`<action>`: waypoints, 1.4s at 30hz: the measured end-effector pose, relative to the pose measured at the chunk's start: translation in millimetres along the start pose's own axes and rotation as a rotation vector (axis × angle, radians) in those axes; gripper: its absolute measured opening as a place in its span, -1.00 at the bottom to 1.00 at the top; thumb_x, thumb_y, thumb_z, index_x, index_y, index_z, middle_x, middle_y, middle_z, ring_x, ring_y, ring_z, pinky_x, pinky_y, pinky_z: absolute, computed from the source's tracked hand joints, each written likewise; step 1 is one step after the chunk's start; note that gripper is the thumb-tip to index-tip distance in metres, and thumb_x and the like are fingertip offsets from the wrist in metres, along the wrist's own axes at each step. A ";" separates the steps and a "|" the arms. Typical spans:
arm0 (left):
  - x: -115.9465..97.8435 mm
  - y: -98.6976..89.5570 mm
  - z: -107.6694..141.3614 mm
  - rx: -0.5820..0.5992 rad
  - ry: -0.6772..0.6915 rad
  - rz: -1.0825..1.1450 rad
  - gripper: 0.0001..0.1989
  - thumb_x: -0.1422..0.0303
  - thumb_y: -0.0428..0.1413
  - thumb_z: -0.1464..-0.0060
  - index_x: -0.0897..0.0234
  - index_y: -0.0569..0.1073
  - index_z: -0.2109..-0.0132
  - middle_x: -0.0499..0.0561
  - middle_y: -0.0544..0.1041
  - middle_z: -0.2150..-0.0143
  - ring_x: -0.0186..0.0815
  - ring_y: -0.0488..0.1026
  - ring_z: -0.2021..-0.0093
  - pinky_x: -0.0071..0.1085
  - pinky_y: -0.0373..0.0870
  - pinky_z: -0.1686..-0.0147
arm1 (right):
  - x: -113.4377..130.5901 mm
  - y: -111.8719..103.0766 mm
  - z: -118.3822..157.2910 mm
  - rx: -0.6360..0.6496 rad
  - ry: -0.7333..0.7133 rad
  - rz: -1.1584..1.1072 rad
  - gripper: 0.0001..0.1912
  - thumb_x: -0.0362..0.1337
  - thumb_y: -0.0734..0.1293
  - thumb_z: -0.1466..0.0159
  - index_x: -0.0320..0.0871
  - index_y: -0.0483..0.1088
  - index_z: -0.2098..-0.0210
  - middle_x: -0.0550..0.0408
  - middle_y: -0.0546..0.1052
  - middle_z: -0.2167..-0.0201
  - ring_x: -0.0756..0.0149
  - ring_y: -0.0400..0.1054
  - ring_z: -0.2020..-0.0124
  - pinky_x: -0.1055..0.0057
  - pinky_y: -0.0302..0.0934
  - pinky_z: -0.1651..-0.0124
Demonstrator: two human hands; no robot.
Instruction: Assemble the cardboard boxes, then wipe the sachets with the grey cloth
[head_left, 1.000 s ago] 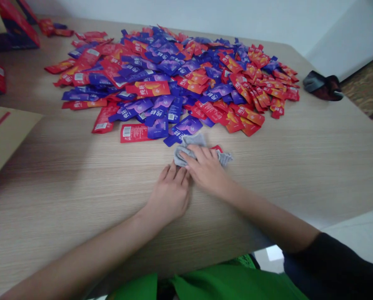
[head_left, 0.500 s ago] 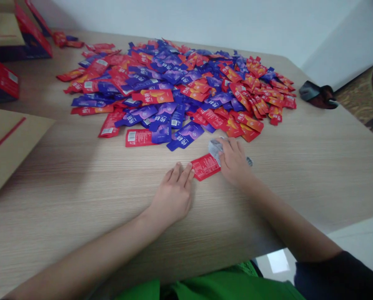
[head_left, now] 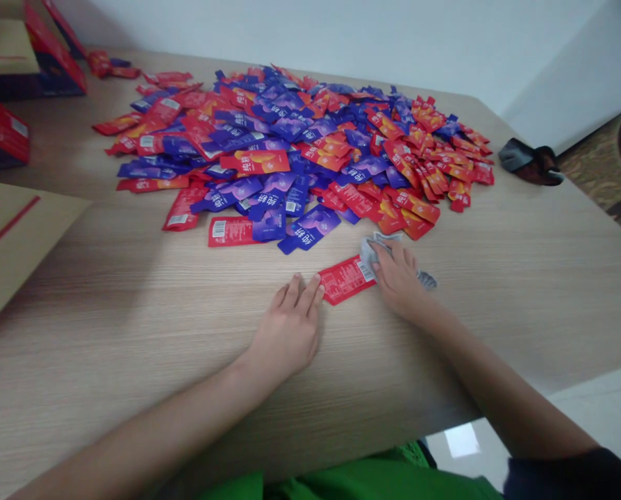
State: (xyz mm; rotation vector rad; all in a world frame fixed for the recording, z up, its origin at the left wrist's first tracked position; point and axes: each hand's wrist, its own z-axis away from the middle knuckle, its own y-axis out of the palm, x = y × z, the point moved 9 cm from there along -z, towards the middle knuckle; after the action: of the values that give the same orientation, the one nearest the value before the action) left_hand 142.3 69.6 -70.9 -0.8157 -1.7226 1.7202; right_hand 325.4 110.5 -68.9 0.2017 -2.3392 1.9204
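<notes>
A red sachet point(head_left: 344, 280) lies flat on the table, its printed back with a barcode facing up. The fingertips of my left hand point(head_left: 290, 319) press on its left end, fingers stretched out. My right hand point(head_left: 398, 278) grips a crumpled grey cloth point(head_left: 371, 251) and holds it against the sachet's right end, which is partly covered. A bit of the cloth sticks out to the right of that hand. Just beyond both hands spreads a big heap of red and purple sachets point(head_left: 274, 132).
Red and dark blue cartons point(head_left: 60, 66) stand at the back left, with an open cardboard flap point(head_left: 19, 236) nearer on the left. A dark, shiny crumpled object point(head_left: 529, 161) lies at the table's right. Behind the table point(head_left: 148, 361) is a white wall.
My right hand and the cloth have slid right along the sachet, uncovering its barcode. My left hand stays on the left end.
</notes>
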 end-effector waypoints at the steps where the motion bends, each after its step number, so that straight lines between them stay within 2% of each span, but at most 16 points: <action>1: -0.5 0.0 -0.2 -0.005 0.006 -0.007 -0.42 0.37 -0.02 -0.15 0.54 0.29 -0.29 0.30 0.21 -0.38 0.22 0.22 -0.30 0.00 0.29 -0.16 | -3.6 -5.3 -0.6 -0.027 0.008 -0.031 -0.52 -0.30 0.05 -0.39 -0.26 0.23 -0.25 -0.26 0.29 -0.14 -0.02 0.20 -0.04 0.05 0.11 -0.04; 3: -1.5 -1.0 -0.5 -0.027 0.011 -0.025 -0.44 0.37 -0.02 -0.17 0.54 0.31 -0.28 0.31 0.23 -0.37 0.22 0.25 -0.29 0.00 0.31 -0.15 | 7.2 -15.9 -0.8 -0.091 -0.029 -0.098 -0.53 -0.33 0.03 -0.39 -0.27 0.24 -0.23 -0.25 0.29 -0.10 -0.01 0.18 -0.08 0.07 0.11 -0.08; 5: -2.3 -2.9 -0.8 -0.058 0.009 -0.041 -0.47 0.37 -0.04 -0.20 0.53 0.34 -0.26 0.30 0.27 -0.34 0.22 0.27 -0.27 -0.01 0.33 -0.14 | 36.9 -18.7 1.3 -0.105 -0.120 -0.140 -0.53 -0.36 0.04 -0.38 -0.25 0.23 -0.25 -0.23 0.29 -0.12 0.02 0.16 -0.10 0.09 0.10 -0.11; 8: -3.3 -4.6 -1.3 -0.086 0.005 -0.056 -0.53 0.36 -0.06 -0.23 0.54 0.42 -0.19 0.31 0.45 -0.20 0.21 0.29 -0.25 -0.04 0.34 -0.14 | 89.3 -3.6 10.1 -0.014 -0.305 -0.086 -0.50 -0.37 0.07 -0.38 -0.19 0.20 -0.29 -0.19 0.29 -0.17 0.02 0.18 -0.05 0.10 0.09 -0.08; 10: -3.4 -4.7 -1.8 -0.086 0.003 -0.058 -0.55 0.36 -0.05 -0.22 0.54 0.46 -0.15 0.32 0.51 -0.12 0.20 0.30 -0.25 -0.05 0.34 -0.14 | 104.6 8.7 16.9 0.034 -0.370 -0.008 -0.48 -0.34 0.08 -0.38 -0.16 0.18 -0.31 -0.18 0.29 -0.19 0.02 0.18 -0.02 0.10 0.09 -0.03; 12: -2.9 -4.7 -2.3 -0.083 0.000 -0.056 -0.53 0.38 -0.04 -0.21 0.53 0.42 -0.19 0.30 0.46 -0.19 0.18 0.30 -0.25 -0.06 0.36 -0.12 | 94.9 14.6 19.2 0.042 -0.329 0.058 -0.47 -0.32 0.07 -0.39 -0.17 0.15 -0.34 -0.21 0.28 -0.22 -0.01 0.18 -0.02 0.09 0.09 -0.01; 14: -2.2 -4.6 -2.3 -0.079 -0.002 -0.063 -0.51 0.40 -0.04 -0.21 0.50 0.38 -0.23 0.27 0.37 -0.29 0.17 0.30 -0.26 -0.06 0.37 -0.11 | 68.5 13.8 17.7 0.035 -0.224 0.096 -0.45 -0.31 0.06 -0.39 -0.21 0.12 -0.35 -0.25 0.25 -0.24 -0.04 0.17 -0.04 0.06 0.10 -0.01; 17: -1.9 -3.5 -2.0 -0.064 0.006 -0.079 -0.51 0.41 -0.04 -0.22 0.48 0.37 -0.24 0.25 0.29 -0.34 0.17 0.29 -0.27 -0.06 0.36 -0.12 | 29.1 5.2 12.5 0.018 -0.076 0.088 -0.43 -0.31 0.04 -0.38 -0.24 0.07 -0.36 -0.29 0.22 -0.23 -0.07 0.17 -0.06 0.01 0.11 -0.04; 19: -1.7 -3.2 -1.8 -0.055 0.008 -0.075 -0.51 0.40 -0.05 -0.22 0.49 0.36 -0.25 0.26 0.28 -0.34 0.17 0.28 -0.27 -0.06 0.35 -0.13 | 19.4 -3.2 9.8 -0.016 -0.025 0.036 -0.43 -0.34 0.03 -0.37 -0.24 0.08 -0.35 -0.29 0.23 -0.20 -0.07 0.16 -0.08 0.00 0.13 -0.06; 23: -1.4 -4.8 -2.5 -0.045 0.007 -0.050 -0.51 0.40 -0.04 -0.22 0.49 0.35 -0.26 0.28 0.28 -0.34 0.17 0.28 -0.27 -0.05 0.34 -0.13 | 50.1 -14.5 16.1 -0.094 -0.081 -0.071 -0.43 -0.42 0.07 -0.32 -0.24 0.14 -0.32 -0.27 0.22 -0.18 -0.06 0.12 -0.14 0.03 0.12 -0.11; 26: -1.8 -3.8 -3.2 -0.020 0.008 -0.047 -0.55 0.38 -0.05 -0.23 0.52 0.42 -0.19 0.33 0.40 -0.25 0.17 0.28 -0.27 -0.05 0.32 -0.15 | 90.2 -4.8 29.5 -0.028 -0.254 -0.062 -0.42 -0.45 0.09 -0.31 -0.18 0.18 -0.31 -0.21 0.27 -0.17 0.00 0.17 -0.08 0.08 0.14 -0.09; 28: -2.2 -2.1 -2.9 -0.004 0.004 -0.043 -0.55 0.39 -0.05 -0.23 0.54 0.43 -0.18 0.34 0.40 -0.25 0.18 0.27 -0.28 -0.05 0.31 -0.15 | 97.1 3.3 34.7 0.023 -0.303 0.000 -0.43 -0.46 0.09 -0.31 -0.17 0.22 -0.30 -0.20 0.31 -0.16 0.02 0.20 -0.02 0.10 0.15 -0.05; 32: -2.2 -2.2 -1.5 -0.002 -0.013 -0.020 -0.48 0.42 -0.06 -0.20 0.51 0.32 -0.27 0.30 0.27 -0.35 0.16 0.25 -0.29 -0.02 0.29 -0.15 | 49.6 2.0 27.8 0.041 -0.145 0.133 -0.41 -0.48 0.12 -0.27 -0.22 0.23 -0.29 -0.24 0.34 -0.17 0.00 0.25 0.04 0.10 0.18 0.03; 37: 16.3 -16.1 -11.7 -0.018 -0.054 0.133 -0.60 0.35 -0.07 -0.23 0.37 0.42 -0.14 0.22 0.43 -0.20 -0.01 0.35 -0.19 -0.12 0.34 -0.09 | -22.9 -21.1 28.4 -0.028 0.034 0.115 -0.54 -0.31 0.14 -0.35 -0.07 0.33 -0.21 -0.11 0.39 -0.16 0.03 0.29 0.00 0.08 0.23 0.02; 40: 44.7 -21.9 -27.6 -0.004 -0.161 0.226 -0.68 0.25 -0.10 -0.28 0.29 0.47 0.02 0.16 0.48 -0.01 -0.10 0.41 -0.05 -0.16 0.36 -0.03 | -35.2 -29.4 28.7 -0.038 0.019 0.090 -0.60 -0.13 0.23 -0.33 0.06 0.41 -0.13 -0.04 0.33 -0.24 -0.05 0.25 -0.12 -0.06 0.21 -0.01; 42: 62.7 -20.0 -39.9 0.016 -0.255 0.293 -0.63 0.14 0.00 -0.23 0.31 0.42 -0.02 0.18 0.43 -0.06 -0.08 0.36 -0.10 -0.15 0.31 -0.09 | -30.1 -36.6 20.8 -0.067 -0.018 0.065 -0.64 -0.13 0.27 -0.30 0.08 0.46 -0.07 -0.03 0.27 -0.29 -0.09 0.18 -0.20 -0.13 0.16 -0.08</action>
State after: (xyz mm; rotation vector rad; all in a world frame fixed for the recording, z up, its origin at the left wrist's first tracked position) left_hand 130.9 143.3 -52.1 -0.9103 -1.8203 2.1085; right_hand 361.3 84.1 -42.6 0.1399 -2.4465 1.8718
